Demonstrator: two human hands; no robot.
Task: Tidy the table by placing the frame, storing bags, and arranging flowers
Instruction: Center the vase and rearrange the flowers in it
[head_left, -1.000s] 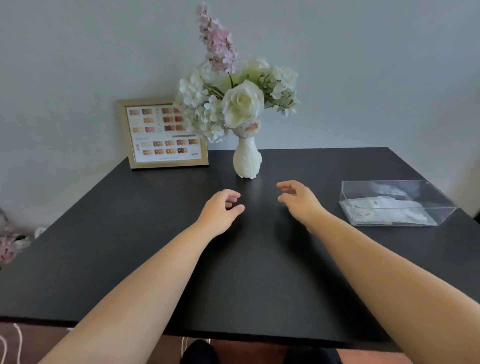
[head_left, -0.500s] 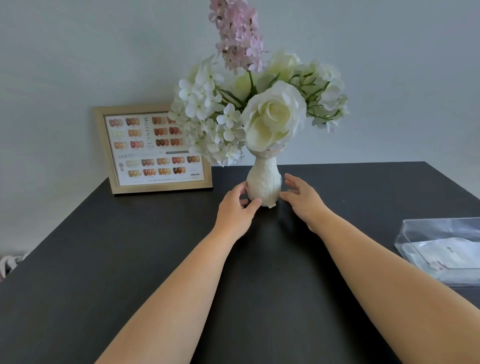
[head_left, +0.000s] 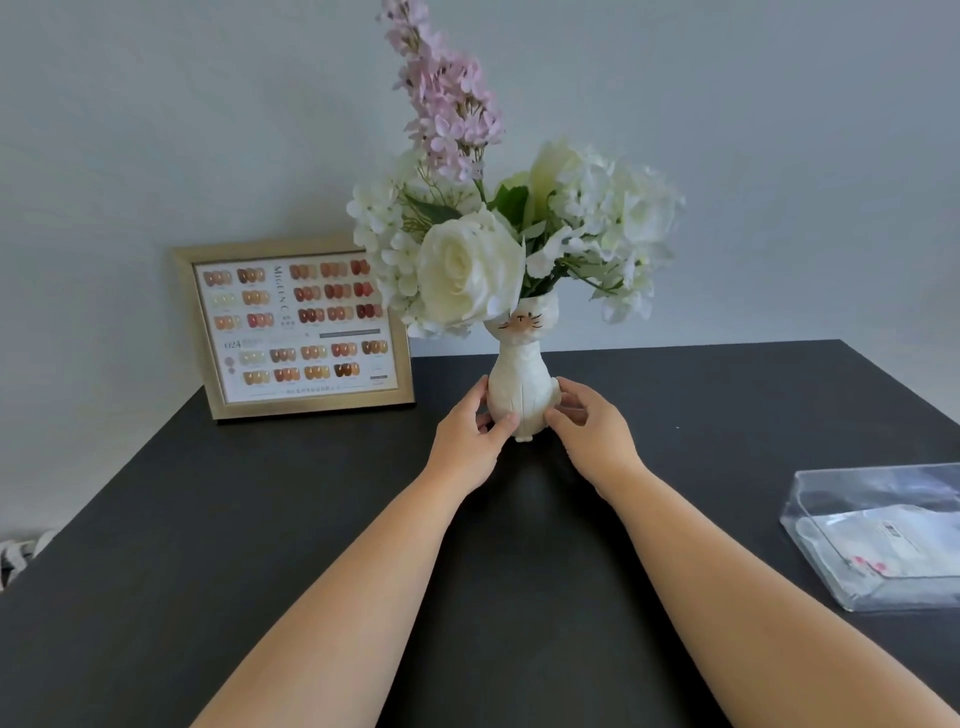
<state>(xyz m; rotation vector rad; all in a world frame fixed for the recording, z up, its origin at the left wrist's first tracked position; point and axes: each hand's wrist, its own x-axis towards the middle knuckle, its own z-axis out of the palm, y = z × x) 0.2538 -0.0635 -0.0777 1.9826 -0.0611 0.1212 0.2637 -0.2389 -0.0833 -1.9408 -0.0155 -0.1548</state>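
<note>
A white cat-shaped vase stands upright near the back of the black table. It holds white flowers and a tall pink sprig. My left hand grips the vase's lower left side and my right hand grips its lower right side. A gold frame with a colour-swatch chart leans against the wall to the left of the vase. At the right edge a clear plastic box holds white bags.
A pale wall runs right behind the table's back edge. Some cords or cloth show past the table's left edge, down low.
Both hands moved forward from mid-table and closed on the base of the vase. The view has come closer to the vase and frame.
</note>
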